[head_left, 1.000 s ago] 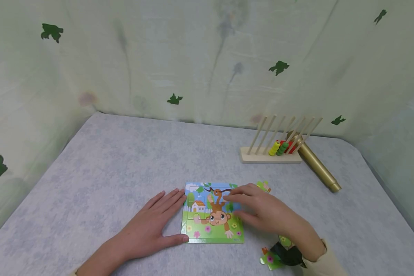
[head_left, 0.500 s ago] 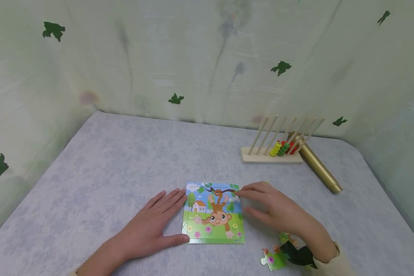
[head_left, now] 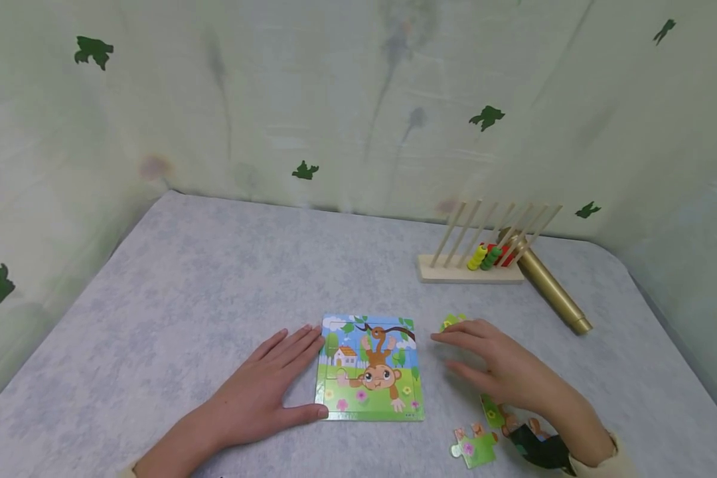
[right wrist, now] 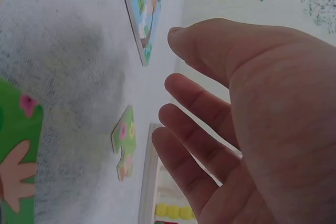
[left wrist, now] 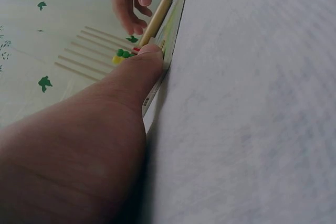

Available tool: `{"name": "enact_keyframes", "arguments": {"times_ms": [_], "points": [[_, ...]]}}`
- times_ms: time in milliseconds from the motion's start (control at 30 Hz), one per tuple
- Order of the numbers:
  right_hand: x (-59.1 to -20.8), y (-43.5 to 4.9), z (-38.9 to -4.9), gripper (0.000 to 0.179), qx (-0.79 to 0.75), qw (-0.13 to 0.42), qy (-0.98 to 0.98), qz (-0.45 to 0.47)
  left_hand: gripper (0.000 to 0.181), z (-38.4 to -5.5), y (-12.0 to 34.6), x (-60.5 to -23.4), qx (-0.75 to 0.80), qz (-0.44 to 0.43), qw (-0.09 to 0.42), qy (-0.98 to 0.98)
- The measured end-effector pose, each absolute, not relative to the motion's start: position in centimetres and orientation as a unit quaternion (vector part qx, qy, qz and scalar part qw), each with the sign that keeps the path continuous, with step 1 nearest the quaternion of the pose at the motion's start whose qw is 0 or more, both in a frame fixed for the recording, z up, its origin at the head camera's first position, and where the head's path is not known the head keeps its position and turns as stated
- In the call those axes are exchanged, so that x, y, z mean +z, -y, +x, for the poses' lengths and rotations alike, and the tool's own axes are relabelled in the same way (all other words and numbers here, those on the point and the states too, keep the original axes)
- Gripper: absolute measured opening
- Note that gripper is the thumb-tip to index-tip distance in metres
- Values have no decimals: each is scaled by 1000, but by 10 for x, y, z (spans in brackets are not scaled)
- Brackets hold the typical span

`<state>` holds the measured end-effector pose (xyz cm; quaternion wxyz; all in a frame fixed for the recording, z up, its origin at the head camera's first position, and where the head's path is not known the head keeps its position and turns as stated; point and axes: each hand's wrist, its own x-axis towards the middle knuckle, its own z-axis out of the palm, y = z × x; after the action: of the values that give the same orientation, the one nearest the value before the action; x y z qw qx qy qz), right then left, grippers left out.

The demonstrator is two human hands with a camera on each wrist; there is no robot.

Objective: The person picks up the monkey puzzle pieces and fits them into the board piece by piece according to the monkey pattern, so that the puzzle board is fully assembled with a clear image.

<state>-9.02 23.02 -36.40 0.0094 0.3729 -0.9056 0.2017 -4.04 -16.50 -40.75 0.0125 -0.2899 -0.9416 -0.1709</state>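
A square jigsaw puzzle (head_left: 370, 397) with a hanging monkey, a house and flowers lies on the table, all its visible area filled with picture. My left hand (head_left: 263, 390) rests flat at its left side, straight fingertips and thumb touching the edge. To the right of the puzzle, my right hand (head_left: 498, 365) hovers apart from it with parted fingers, holding nothing. Just beyond that hand lies a green puzzle piece (head_left: 452, 321), partly covered in the head view and plain in the right wrist view (right wrist: 124, 132). Nearer me are another loose piece (head_left: 478, 450) and further pieces (head_left: 492, 413) partly behind the right wrist.
Behind on the right stands a wooden peg rack (head_left: 469, 277) with yellow, green and red beads. A gold-coloured tube (head_left: 552, 292) lies beside it. A pale curtain (head_left: 245, 99) with green leaf-like shapes borders the table (head_left: 245, 265).
My right hand has lifted away from the puzzle's right side and moved right, uncovering the edge and part of the far loose piece. The left hand stays in place.
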Motion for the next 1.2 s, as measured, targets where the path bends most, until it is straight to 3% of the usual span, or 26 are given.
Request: {"name": "enact_keyframes", "arguments": {"times_ms": [400, 667, 1200], "points": [[-369, -247, -78, 43, 201, -10, 920, 336, 96, -41, 165, -408, -171, -289, 9, 942], [-367, -258, -66, 48, 205, -98, 930, 289, 96, -43, 163, -409, -172, -293, 8, 940], [-375, -294, -51, 47, 171, -49, 943, 282, 97, -44, 166, -412, -168, -293, 14, 941]]}}
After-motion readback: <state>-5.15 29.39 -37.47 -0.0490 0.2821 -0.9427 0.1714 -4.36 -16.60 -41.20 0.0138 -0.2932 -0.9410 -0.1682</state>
